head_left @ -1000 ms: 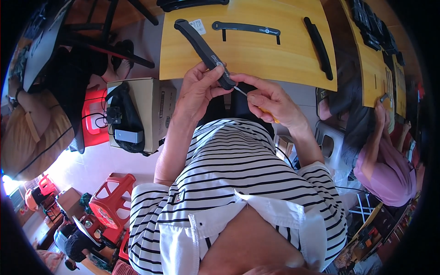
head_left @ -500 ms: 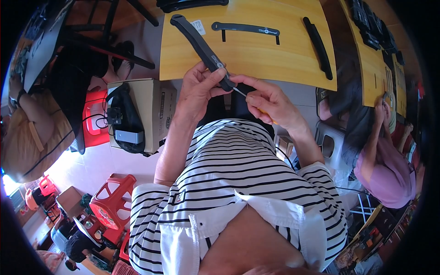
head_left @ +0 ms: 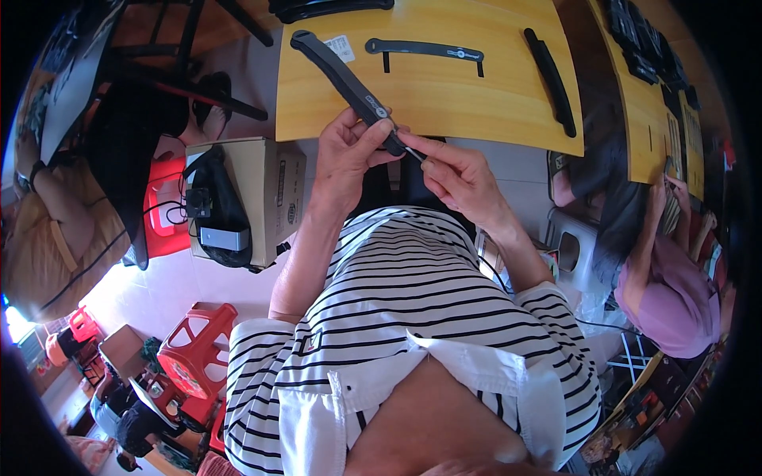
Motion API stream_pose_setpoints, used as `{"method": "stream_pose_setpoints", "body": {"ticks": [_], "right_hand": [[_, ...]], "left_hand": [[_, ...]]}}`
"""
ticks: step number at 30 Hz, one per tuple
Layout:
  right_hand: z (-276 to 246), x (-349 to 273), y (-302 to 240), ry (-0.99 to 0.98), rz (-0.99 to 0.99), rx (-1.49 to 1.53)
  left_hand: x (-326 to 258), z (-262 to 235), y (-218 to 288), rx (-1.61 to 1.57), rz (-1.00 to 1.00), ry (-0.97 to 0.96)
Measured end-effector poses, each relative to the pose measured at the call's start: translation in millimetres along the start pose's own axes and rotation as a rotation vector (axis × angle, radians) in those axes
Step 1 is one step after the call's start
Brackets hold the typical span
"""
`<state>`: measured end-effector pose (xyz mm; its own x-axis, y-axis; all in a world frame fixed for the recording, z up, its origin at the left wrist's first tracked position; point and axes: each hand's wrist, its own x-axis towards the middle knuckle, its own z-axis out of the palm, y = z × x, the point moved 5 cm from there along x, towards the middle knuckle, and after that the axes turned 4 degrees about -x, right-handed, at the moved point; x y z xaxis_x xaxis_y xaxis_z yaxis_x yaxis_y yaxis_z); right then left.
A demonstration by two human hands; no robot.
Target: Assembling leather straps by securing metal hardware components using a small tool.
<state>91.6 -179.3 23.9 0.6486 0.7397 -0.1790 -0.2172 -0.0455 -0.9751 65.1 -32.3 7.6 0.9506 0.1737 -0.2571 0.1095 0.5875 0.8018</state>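
Observation:
My left hand (head_left: 343, 163) grips the near end of a long, slightly curved dark grey plastic strip (head_left: 336, 73), thumb on top. The strip slants away to the far left over the table edge. In my right hand (head_left: 467, 181) is a thin screwdriver (head_left: 416, 153), its handle hidden by the fingers. Its metal shaft meets the strip's near end, and my right index finger reaches to that end too; the exact contact point is too small to make out. A similar grey strip (head_left: 425, 48) with two dark tabs lies on the table beyond my hands.
On the yellow wooden table (head_left: 492, 103) lie a black curved strip (head_left: 549, 83) at right, a white label (head_left: 341, 47), and black parts (head_left: 332, 8) at the far edge. A cardboard box (head_left: 262, 198) with a black bag stands at left. Other people sit at both sides.
The right hand has turned around the screwdriver, so its yellow-orange handle no longer shows. The held strip has shifted slightly to the left at its far end.

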Motion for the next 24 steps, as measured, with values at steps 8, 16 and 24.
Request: {"method": "stream_pose_setpoints", "body": {"ticks": [8,16,24], "right_hand": [[-1.7,1.9,3.5,-0.010,-0.061,-0.057],[-0.4,0.8,7.0,-0.163,0.178,0.340],[-3.2,-0.4,-14.6,-0.007,-0.189,-0.433]], "left_hand": [[-1.7,-1.8,4.5,0.076,-0.049,-0.090],[-0.6,0.6,8.7,0.050,-0.076,-0.120],[0.3,-4.8,3.0,0.098,-0.133,-0.112]]}}
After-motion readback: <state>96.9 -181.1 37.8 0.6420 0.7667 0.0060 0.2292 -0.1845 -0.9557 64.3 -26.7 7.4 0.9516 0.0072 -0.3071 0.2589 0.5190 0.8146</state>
